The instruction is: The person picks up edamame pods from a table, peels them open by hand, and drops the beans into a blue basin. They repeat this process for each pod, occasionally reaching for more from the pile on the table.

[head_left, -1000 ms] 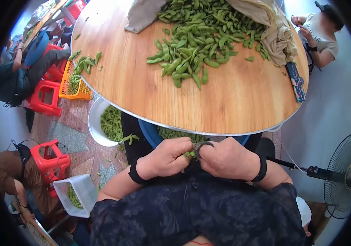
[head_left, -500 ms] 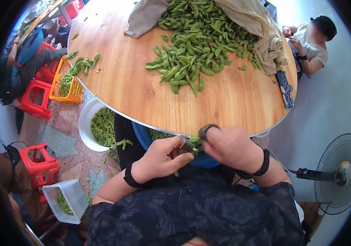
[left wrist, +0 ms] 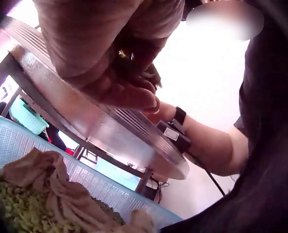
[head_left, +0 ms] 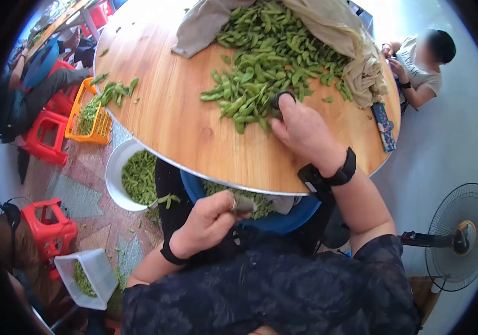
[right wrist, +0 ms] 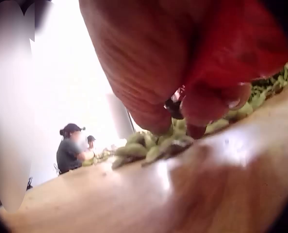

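Observation:
My right hand (head_left: 306,131) reaches over the round wooden table (head_left: 188,128) to the near edge of a heap of green soybean pods (head_left: 275,47). A black band circles one of its fingers. In the right wrist view its bent fingertips (right wrist: 197,109) are at the pods (right wrist: 134,150), slightly apart. My left hand (head_left: 205,220) stays curled in front of my body, above a blue basin (head_left: 286,223) of shelled green beans (left wrist: 32,208). A grey finger cover (head_left: 243,204) shows at its front. The inside of its curl is mostly hidden.
Cream cloth (head_left: 362,72) lies around the heap, beside a dark patterned box (head_left: 383,127). A white bucket (head_left: 113,181) of pods, an orange basket (head_left: 102,125) and red stools (head_left: 46,137) stand left. A fan (head_left: 462,237) is right; a person sits beyond the table.
Both hands were together over a pod near the table edge. My right hand has since moved forward to the heap; my left hand has drawn slightly back and left, its fingers more curled.

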`<state>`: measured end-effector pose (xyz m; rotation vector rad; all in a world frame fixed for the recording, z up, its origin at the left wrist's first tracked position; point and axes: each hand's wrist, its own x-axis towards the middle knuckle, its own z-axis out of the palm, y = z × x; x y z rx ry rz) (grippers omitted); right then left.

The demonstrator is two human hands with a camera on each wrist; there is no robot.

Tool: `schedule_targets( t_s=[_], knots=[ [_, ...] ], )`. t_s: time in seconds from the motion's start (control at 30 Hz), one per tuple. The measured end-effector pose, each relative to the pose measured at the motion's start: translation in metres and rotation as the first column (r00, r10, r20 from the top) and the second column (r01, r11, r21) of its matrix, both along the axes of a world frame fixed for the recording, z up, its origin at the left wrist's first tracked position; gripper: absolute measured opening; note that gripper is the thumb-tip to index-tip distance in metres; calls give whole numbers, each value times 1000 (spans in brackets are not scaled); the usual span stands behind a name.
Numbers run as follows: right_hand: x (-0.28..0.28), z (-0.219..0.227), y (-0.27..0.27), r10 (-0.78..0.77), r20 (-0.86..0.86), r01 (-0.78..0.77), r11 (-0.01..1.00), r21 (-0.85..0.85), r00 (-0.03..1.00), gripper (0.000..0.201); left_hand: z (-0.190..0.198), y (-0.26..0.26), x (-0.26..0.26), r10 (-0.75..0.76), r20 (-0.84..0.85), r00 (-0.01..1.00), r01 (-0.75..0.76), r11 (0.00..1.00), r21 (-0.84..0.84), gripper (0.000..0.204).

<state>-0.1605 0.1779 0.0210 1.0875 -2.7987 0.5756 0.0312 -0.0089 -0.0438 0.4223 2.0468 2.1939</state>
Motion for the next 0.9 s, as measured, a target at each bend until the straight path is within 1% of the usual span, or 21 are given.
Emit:
schedule_targets(
  t_s=[0.03, 0.1, 0.17, 0.27, 0.3, 0.33, 0.37, 0.4, 0.47, 0.5, 0.53, 0.57, 0.6, 0.63, 0.67, 0.7, 0.73, 0.77, 0.83, 0.87, 0.9],
  knots=[
    [0, -7, -4, 45, -91, -42, 998, 37, 995, 22, 2, -1, 2, -19, 68, 998, 13, 996, 85, 26],
    [2, -5, -2, 67, -15, -66, 997, 48, 998, 22, 6, 2, 7, 11, 189, 982, -62, 962, 266, 40],
    [4, -3, 1, 10, -20, -7, 991, 132, 1000, 22, 11, -4, 12, 22, 199, 980, -70, 969, 237, 36],
    [11, 8, 16, -37, 57, 32, 995, 90, 998, 19, 11, -24, 25, 220, 137, 966, -218, 976, -28, 37],
    [15, 12, 22, -56, 50, 53, 997, 49, 997, 18, 14, -34, 28, 311, 131, 941, -308, 950, -45, 37],
    [18, 12, 30, -22, 45, 24, 999, -35, 999, 10, 4, -47, 32, 418, 21, 908, -408, 896, -173, 40],
    [27, 14, 34, -32, 54, 34, 999, -36, 998, 10, 2, -58, 34, 528, -99, 843, -528, 780, -335, 48],
    [38, 18, 39, -13, 174, 37, 990, -137, 985, 10, -2, -72, 41, 536, -205, 819, -555, 647, -523, 55],
    [55, 18, 48, 94, 343, 10, 957, -289, 935, 20, -5, -81, 46, 540, -398, 742, -657, 465, -594, 58],
    [63, 19, 48, 91, 345, 15, 956, -292, 934, 20, 1, -81, 45, 504, -491, 711, -693, 384, -610, 57],
    [73, 22, 45, 120, 555, 125, 916, -382, 824, 19, 6, -75, 43, 500, -490, 714, -690, 385, -613, 57],
    [82, 26, 40, 175, 725, 251, 863, -438, 666, 19, 10, -63, 38, 500, -425, 755, -656, 559, -507, 51],
    [89, 30, 34, 267, 810, 331, 812, -481, 522, 18, 16, -50, 33, 486, -363, 795, -602, 706, -373, 45],
    [94, 28, 29, 271, 807, 328, 811, -486, 525, 18, 25, -38, 28, 354, -235, 905, -421, 819, -389, 46],
    [98, 22, 24, 315, 804, 328, 791, -516, 505, 19, 27, -21, 19, 296, -89, 951, -309, 925, -221, 45],
    [100, 18, 20, 361, 796, 324, 771, -548, 486, 19, 33, -5, 11, 232, 66, 970, -224, 968, -111, 44],
    [103, 14, 17, 379, 779, 322, 753, -574, 500, 19, 34, 3, 2, 108, 89, 990, -98, 989, -112, 43],
    [105, 11, 16, 387, 769, 310, 751, -583, 508, 19, 24, 14, -3, 61, 150, 987, -62, 998, 5, 33],
    [108, 5, 15, 402, 764, 347, 716, -606, 504, 19, 21, 24, -12, 29, 105, 994, -28, 1000, -14, 18],
    [108, 2, 18, 351, 751, 291, 765, -574, 559, 18, 19, 27, -13, 26, 100, 995, -25, 1000, -16, 18],
    [108, 1, 19, 349, 750, 294, 763, -576, 562, 18, 18, 29, -12, 48, 94, 994, -46, 999, -23, 14]
  ],
)
